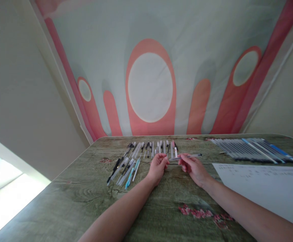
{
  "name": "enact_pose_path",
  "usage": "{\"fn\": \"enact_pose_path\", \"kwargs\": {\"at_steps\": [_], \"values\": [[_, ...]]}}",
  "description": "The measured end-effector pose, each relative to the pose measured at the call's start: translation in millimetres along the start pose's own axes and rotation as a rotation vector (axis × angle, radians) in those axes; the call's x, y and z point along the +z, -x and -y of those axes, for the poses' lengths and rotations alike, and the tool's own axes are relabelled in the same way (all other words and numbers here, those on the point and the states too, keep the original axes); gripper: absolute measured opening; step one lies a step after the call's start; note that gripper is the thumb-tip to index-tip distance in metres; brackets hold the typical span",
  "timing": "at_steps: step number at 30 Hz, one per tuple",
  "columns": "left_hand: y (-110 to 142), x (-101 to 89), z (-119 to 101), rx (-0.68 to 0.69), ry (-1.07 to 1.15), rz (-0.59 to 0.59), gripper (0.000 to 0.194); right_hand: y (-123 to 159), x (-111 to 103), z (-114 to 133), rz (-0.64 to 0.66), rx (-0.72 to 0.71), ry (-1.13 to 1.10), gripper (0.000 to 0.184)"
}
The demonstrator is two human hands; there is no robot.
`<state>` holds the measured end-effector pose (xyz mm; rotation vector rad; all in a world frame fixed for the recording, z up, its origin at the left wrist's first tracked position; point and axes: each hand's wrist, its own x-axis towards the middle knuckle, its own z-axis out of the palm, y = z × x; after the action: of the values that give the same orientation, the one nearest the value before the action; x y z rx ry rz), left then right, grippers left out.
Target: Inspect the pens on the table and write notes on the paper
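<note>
My right hand [192,169] pinches a slim clear pen [194,155] with a dark end that points right. My left hand [157,167] is closed, its thumb and forefinger pressed together at the pen's left end. Whether it grips that end or a small part such as a cap is too small to tell. Just behind the hands lies a row of pen parts [152,149], with clear barrels, caps and dark pieces. To the left of my left hand is a cluster of pens and barrels [121,172], among them a light-blue pen [130,177].
At the right, many thin pen refills [239,150] lie side by side, with several blue ones at their right end. A white sheet of paper [267,188] with faint writing lies in front of them. The wood-patterned tabletop [85,201] reaches back to a patterned wall covering [148,20].
</note>
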<state>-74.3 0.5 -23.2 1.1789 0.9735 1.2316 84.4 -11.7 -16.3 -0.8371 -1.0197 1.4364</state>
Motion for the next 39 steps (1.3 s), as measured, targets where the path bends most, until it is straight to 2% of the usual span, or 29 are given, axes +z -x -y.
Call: {"fn": "enact_pose_path", "kwargs": {"at_steps": [17, 39], "values": [[-0.9, -1.3, 3.5, 0.02, 0.058, 0.032, 0.029, -0.4, -2.3, -3.2, 0.006, -0.011, 0.009, 0.028], [-0.3, -1.6, 2.9, 0.017, 0.08, 0.043, 0.03, 0.2, -2.9, -3.3, 0.061, -0.036, 0.02, 0.024]]}}
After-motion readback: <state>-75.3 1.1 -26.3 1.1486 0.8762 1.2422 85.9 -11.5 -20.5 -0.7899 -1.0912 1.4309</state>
